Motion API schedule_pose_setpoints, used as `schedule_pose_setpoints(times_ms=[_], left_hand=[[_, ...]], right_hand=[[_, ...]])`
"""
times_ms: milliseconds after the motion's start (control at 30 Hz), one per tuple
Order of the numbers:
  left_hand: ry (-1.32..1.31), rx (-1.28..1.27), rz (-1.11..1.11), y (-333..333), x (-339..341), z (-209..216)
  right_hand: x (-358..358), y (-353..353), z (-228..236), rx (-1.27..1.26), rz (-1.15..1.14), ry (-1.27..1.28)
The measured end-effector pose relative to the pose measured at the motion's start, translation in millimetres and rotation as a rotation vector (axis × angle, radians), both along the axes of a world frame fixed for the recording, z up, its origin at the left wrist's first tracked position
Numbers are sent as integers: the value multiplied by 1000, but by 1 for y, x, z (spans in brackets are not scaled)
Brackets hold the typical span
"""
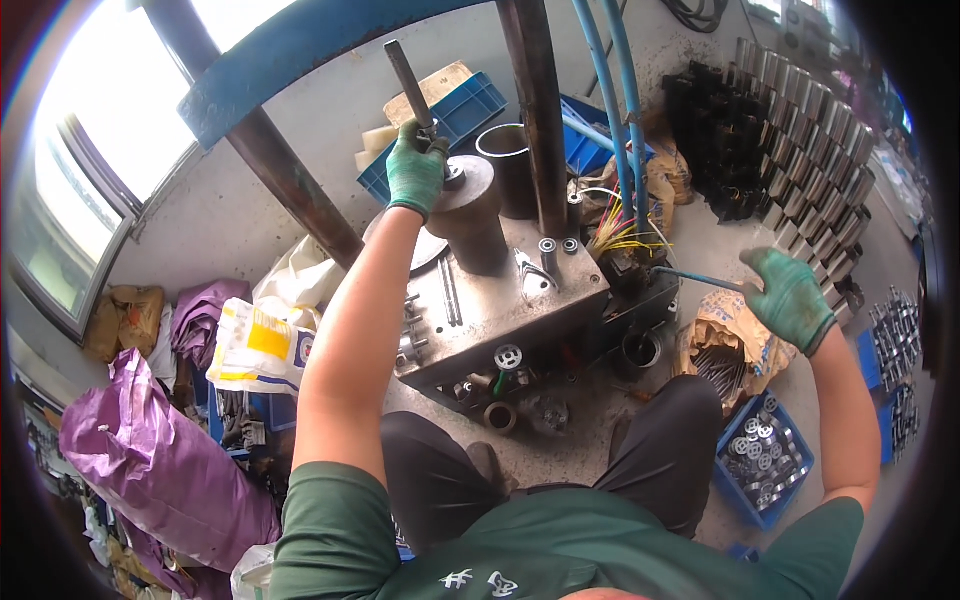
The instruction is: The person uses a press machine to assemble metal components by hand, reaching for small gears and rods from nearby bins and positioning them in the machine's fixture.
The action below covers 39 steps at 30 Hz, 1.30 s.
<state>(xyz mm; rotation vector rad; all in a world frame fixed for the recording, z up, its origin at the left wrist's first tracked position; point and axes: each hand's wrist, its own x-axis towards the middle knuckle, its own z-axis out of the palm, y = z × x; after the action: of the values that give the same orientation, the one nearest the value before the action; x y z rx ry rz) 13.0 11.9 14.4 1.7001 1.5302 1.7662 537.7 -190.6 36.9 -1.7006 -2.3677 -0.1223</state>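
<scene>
Beside the window (pixel 90 215), a blue press frame (pixel 310 45) spans a steel base block (pixel 480 330). My left hand (pixel 415 175) is closed round a steel shaft (pixel 405 80) at the top of a cylindrical post (pixel 472 235); whether the shaft's lower end is seated, I cannot tell. My right hand (pixel 790 300) meets the end of a blue lever (pixel 700 278), its grip unclear from this far off. I'd hold the shaft in line with the post, fingers clear, and work the lever gently.
</scene>
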Motion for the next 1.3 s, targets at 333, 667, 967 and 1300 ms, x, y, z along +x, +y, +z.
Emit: schedule_pose_setpoints(times_ms=[333, 667, 967, 1300], left_hand=[[2, -40, 21, -11, 3, -13], [38, -34, 75, -16, 6, -12], [53, -64, 78, -15, 7, -12], [92, -16, 95, -12, 2, -16]], right_hand=[[-15, -15, -3, -366, 260, -104], [4, -76, -77, -283, 134, 0], [-14, -92, -77, -174, 17, 104], [-14, -92, -78, -120, -14, 94]])
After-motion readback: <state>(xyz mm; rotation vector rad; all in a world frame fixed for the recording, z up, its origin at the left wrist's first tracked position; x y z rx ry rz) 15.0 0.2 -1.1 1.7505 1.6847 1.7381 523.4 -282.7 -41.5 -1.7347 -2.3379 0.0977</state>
